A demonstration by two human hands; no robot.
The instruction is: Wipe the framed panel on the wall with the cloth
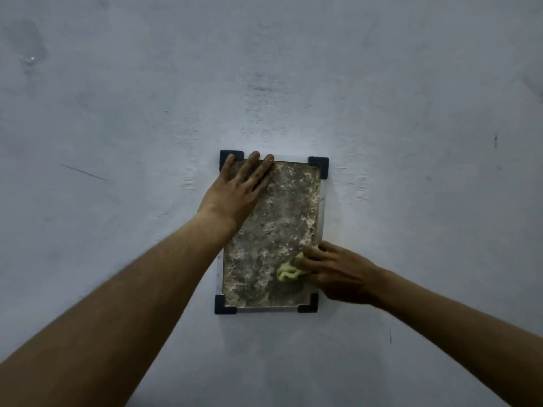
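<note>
Fingers (310, 255) of the right hand (338, 274) pinch a bunched yellow cloth (286, 271) against the framed panel (273, 218), near its lower-right corner. The tall panel's mottled face stretches up and left from there. The left hand (235, 189) lies flat, fingers straight, on its upper-left corner.

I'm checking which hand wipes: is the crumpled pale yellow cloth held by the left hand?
No, the right hand grips the crumpled pale yellow cloth low on the mottled framed panel; the left hand lies flat.
</note>
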